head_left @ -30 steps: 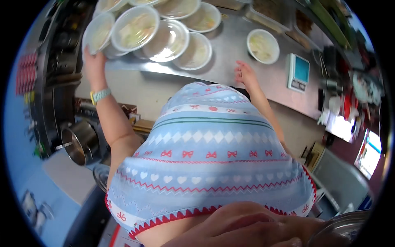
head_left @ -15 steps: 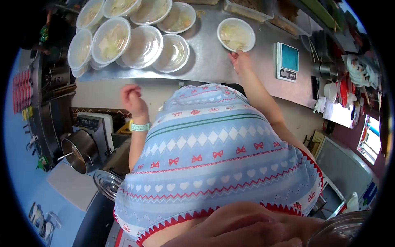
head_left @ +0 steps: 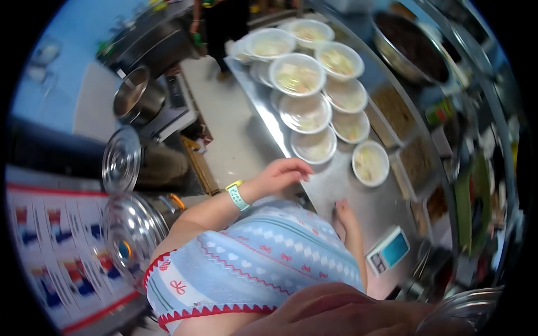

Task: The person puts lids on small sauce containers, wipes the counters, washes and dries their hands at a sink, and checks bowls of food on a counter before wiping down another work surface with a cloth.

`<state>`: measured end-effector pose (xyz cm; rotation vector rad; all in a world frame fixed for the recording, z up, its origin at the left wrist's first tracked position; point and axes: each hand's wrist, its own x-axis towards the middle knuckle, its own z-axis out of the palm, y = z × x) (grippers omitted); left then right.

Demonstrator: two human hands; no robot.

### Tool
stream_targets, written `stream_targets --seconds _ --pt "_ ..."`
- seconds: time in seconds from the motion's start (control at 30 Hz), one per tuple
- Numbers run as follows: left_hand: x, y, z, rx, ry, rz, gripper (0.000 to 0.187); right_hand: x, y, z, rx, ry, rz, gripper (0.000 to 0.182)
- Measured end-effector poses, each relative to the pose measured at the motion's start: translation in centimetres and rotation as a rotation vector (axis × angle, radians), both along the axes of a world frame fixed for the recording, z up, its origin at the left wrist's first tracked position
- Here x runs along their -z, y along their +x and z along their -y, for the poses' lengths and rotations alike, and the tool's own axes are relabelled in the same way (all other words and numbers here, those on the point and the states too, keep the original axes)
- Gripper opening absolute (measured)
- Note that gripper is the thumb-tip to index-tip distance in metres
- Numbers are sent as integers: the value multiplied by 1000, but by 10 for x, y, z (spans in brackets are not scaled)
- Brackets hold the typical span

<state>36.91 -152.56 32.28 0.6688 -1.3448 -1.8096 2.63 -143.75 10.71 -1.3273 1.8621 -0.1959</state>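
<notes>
Near the edge of the steel table (head_left: 330, 193), my left hand (head_left: 283, 175) reaches over, fingers apart and slightly curled, holding nothing. The nearest thing to it is a lidded bowl (head_left: 314, 145) at the end of the stacked bowls. Low over the table, my right hand (head_left: 344, 213) is partly blurred, and its fingers are too small to read clearly. An uncovered-looking bowl of pale food (head_left: 370, 163) stands just beyond it, not touched. Several lidded bowls (head_left: 297, 75) are stacked farther along the table. A scale (head_left: 388, 250) with a blue top lies right of my right hand.
Food containers (head_left: 417, 162) line the table's far side, with a large metal bowl (head_left: 412, 47) beyond. A person in dark trousers (head_left: 226, 33) stands past the table's end. At left are a steel pot (head_left: 139, 98) and metal lids (head_left: 122, 159).
The view has swung left, so the table now runs diagonally. My left hand has moved up to the table edge. My right hand has come away from the single bowl.
</notes>
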Motion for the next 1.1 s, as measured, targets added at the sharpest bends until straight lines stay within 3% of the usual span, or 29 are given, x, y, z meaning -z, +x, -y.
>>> stream_targets --seconds 0.07,0.13,0.23,0.3,0.37,0.5,0.6,0.67,0.73,0.8,0.83,0.87,0.93,1.0,1.03,1.1 --pt "-44 -4 -3 -40 -158 -72 20 2 -1 -6 -204 39 -24 52" --pt "-78 -6 -10 30 -614 -176 25 -5 10 -11 -277 83 -29 50" --pt "-100 -19 -26 37 -763 -258 22 0 15 1 -316 159 -37 50" --pt "-93 -25 -41 59 -723 -205 22 4 14 2 -307 205 -36 50" --pt "-80 -22 -49 122 -664 -74 20 -5 16 8 -496 195 -99 52" --pt "-55 -7 -58 83 -470 -2 19 -10 21 11 -505 236 -101 53" --pt "-43 8 -45 117 -309 39 18 4 18 11 -503 246 -244 51" --pt "-31 11 -26 285 -280 72 18 35 7 2 -413 109 -221 47" --pt "-18 9 -6 418 -248 85 18 28 9 6 -490 131 -205 45" --pt "-8 -1 23 647 -245 85 18 2 27 5 -380 166 -131 45" --pt "-3 -5 33 673 -255 137 18 22 29 2 -343 211 -168 48" --pt "2 -8 42 700 -272 187 18 -41 53 8 -51 237 -91 63" --pt "21 -21 52 901 -227 251 18 14 49 -9 49 110 -64 50" --pt "26 -27 40 954 -180 430 17 -19 61 -26 27 64 -75 47" --pt "30 -38 35 990 -179 464 17 -6 56 -38 -23 -4 -88 48" --pt "24 -64 10 1046 -177 527 16 -12 58 -79 207 -218 35 41"
